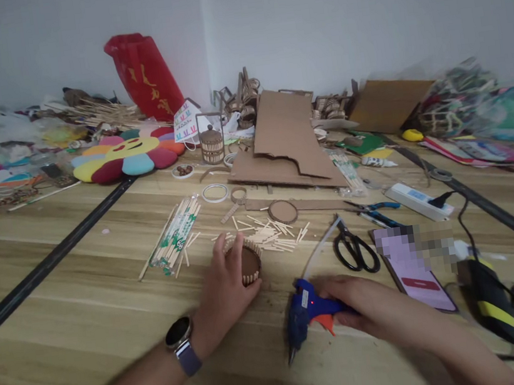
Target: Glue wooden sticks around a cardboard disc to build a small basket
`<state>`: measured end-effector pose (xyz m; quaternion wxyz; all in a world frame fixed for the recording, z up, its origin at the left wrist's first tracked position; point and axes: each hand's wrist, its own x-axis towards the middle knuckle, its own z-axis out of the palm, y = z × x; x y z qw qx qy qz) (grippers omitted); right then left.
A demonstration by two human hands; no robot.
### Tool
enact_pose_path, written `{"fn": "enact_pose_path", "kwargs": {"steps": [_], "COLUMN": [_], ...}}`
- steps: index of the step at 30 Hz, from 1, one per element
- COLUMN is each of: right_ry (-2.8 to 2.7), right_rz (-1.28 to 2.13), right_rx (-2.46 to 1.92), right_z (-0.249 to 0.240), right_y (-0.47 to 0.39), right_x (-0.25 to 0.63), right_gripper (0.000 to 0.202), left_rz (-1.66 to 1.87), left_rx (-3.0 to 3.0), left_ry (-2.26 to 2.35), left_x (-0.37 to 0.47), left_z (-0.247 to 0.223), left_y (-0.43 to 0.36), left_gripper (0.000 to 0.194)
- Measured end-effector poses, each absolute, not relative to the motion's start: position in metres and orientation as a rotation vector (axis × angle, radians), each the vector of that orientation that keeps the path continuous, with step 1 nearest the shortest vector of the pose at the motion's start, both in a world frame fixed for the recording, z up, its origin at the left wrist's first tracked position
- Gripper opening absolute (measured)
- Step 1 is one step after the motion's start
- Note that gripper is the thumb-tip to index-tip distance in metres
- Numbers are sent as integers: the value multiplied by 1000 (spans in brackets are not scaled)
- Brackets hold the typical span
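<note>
My left hand (224,282), with a watch on its wrist, grips a small round brown basket (250,261) ringed with short wooden sticks. Fingers are on its far and left side, the thumb at its near edge. To the right, my right hand (354,299) is wrapped round the handle of a blue glue gun (307,312) with an orange trigger, its nozzle pointing down toward me. A glue stick rises from the gun's rear. Loose short sticks (267,235) lie just beyond the basket, beside a round cardboard disc (283,212).
Black scissors (356,251), pliers (372,207), a phone (414,273) and a power strip (419,201) lie right. Packed sticks (177,234) lie left. Behind stand cardboard sheets (282,132), a lidded stick basket (212,146), a flower cushion (131,153) and a red bag (145,78).
</note>
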<state>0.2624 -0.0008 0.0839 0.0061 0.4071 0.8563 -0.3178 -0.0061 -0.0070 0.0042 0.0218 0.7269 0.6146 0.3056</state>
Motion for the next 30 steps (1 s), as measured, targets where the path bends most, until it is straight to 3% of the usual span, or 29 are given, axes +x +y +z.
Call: {"fn": "enact_pose_path", "kwargs": {"steps": [11,23,30], "right_ry": [2773,2771,2789], "right_rz": [-1232,-1263,-1452], "right_rx": [1547,1682,1636], "right_z": [76,66,47], "right_y": [6,2,1], "right_x": [275,258,250], "right_gripper": [35,17,28], "left_rz": [960,972,953], "left_rx": [2229,2219,2239], "left_ry": [1880,1883,1866], "left_x": [-9,-10,-12], "left_z": [5,4,3], "left_y": [-9,-8,-8], "left_gripper": [98,100,100]}}
